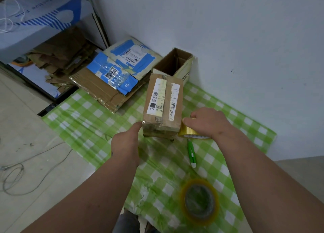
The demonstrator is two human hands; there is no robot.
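On checked cloth: left hand touches parcel corner, grip unclear; right hand curled round tape roll.

Both forearms bare, reaching forward from lower frame, converging. Left grip back-up, one digit straight, its tip touching near corner of box; other fingers hidden beneath. Right grip knuckles up, fingers curled over tape roll just beside box.
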